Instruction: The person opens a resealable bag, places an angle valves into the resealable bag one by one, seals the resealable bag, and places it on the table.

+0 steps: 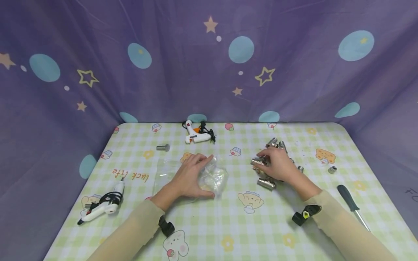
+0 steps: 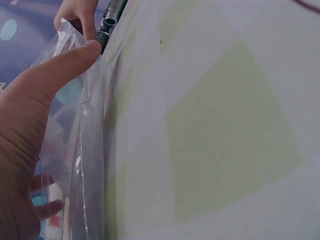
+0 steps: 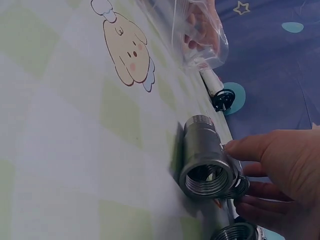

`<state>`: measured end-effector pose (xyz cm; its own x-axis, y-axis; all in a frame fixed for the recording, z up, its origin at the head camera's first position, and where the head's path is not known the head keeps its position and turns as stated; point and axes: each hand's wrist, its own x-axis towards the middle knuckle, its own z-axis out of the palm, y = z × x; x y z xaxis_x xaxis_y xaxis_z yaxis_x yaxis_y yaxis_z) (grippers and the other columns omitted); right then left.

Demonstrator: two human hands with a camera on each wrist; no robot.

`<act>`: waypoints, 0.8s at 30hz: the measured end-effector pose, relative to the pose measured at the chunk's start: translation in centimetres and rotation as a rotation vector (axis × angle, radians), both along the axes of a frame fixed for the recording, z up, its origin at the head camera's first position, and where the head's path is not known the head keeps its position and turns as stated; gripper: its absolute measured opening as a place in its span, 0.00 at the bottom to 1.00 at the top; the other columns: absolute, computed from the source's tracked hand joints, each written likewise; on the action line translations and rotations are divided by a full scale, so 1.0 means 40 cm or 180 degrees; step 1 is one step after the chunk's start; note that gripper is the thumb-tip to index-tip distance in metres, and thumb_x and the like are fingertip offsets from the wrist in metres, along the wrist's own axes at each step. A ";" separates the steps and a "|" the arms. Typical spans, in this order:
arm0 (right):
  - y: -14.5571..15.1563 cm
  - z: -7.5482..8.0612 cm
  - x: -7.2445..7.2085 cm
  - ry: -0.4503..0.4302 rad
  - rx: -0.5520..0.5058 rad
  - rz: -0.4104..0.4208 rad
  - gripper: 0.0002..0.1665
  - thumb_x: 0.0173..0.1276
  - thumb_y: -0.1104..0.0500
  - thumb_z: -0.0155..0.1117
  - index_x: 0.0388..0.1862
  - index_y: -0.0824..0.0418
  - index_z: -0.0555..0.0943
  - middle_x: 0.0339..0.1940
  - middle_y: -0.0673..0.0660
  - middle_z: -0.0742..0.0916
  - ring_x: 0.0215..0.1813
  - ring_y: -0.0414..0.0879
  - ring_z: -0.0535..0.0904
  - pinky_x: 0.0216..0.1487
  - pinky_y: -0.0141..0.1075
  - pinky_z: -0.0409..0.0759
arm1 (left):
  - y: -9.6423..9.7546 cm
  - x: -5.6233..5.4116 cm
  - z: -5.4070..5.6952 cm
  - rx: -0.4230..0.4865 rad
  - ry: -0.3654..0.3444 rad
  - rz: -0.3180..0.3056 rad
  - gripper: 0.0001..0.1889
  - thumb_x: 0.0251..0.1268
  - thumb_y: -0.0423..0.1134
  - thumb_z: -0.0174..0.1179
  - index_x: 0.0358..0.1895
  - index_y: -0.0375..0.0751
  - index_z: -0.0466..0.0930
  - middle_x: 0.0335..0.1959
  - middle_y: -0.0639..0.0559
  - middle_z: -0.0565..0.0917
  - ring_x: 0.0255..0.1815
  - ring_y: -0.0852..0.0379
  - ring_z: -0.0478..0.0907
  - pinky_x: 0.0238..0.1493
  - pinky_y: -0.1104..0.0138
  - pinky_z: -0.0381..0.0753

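Observation:
My left hand (image 1: 200, 175) lies spread on a clear plastic bag (image 1: 215, 178) at the middle of the table. In the left wrist view its thumb (image 2: 65, 65) runs straight along the bag's edge (image 2: 75, 145), with the fingers dimly visible through the plastic. My right hand (image 1: 268, 162) is curled over a pile of metal pipe fittings (image 1: 266, 183) right of centre. Up close, its thumb (image 3: 250, 147) touches a threaded fitting (image 3: 204, 162) that lies on the cloth, and the fingers curl round further fittings beneath.
A white glue gun (image 1: 197, 136) lies at the back and a second one with a black cord (image 1: 102, 206) at the front left. A bolt (image 1: 163, 147), a small socket (image 1: 332, 169) and a screwdriver (image 1: 352, 203) also lie on the checked tablecloth (image 1: 228, 224). Purple curtains surround the table.

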<state>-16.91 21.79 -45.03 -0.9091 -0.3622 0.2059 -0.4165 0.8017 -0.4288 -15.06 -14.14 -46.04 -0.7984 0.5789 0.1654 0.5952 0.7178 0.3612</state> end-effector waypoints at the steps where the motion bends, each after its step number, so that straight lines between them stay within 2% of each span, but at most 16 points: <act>1: 0.000 0.000 0.001 -0.0010 0.0000 0.0002 0.23 0.63 0.51 0.82 0.51 0.63 0.90 0.41 0.58 0.91 0.37 0.47 0.82 0.43 0.45 0.82 | 0.000 0.000 0.000 0.0004 -0.0002 0.0003 0.70 0.30 0.74 0.82 0.82 0.44 0.66 0.66 0.50 0.76 0.66 0.49 0.73 0.70 0.49 0.76; 8: 0.002 -0.003 0.005 -0.0074 0.0061 0.0056 0.22 0.63 0.52 0.82 0.52 0.63 0.90 0.42 0.57 0.91 0.37 0.45 0.82 0.41 0.44 0.82 | 0.000 0.002 0.001 0.0003 -0.0010 0.0009 0.69 0.30 0.74 0.82 0.82 0.45 0.67 0.66 0.50 0.76 0.65 0.50 0.73 0.69 0.49 0.76; 13: 0.003 -0.005 0.004 -0.0107 0.0087 0.0073 0.22 0.63 0.55 0.82 0.52 0.63 0.90 0.43 0.59 0.92 0.38 0.46 0.85 0.43 0.47 0.84 | -0.001 0.002 -0.001 0.0004 -0.0006 0.0000 0.69 0.30 0.74 0.82 0.82 0.45 0.66 0.66 0.50 0.76 0.65 0.49 0.73 0.70 0.49 0.75; 24: 0.001 -0.009 0.003 -0.0046 0.0051 0.0067 0.22 0.62 0.56 0.82 0.52 0.64 0.91 0.43 0.60 0.94 0.38 0.48 0.88 0.43 0.47 0.87 | -0.002 0.004 0.002 0.0002 -0.0007 -0.0007 0.69 0.31 0.74 0.82 0.83 0.45 0.66 0.65 0.50 0.76 0.65 0.50 0.73 0.70 0.49 0.76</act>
<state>-16.80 21.85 -45.37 -0.9041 -0.3845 0.1867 -0.4272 0.7996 -0.4220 -14.92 -14.22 -45.95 -0.7976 0.5806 0.1639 0.5960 0.7163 0.3630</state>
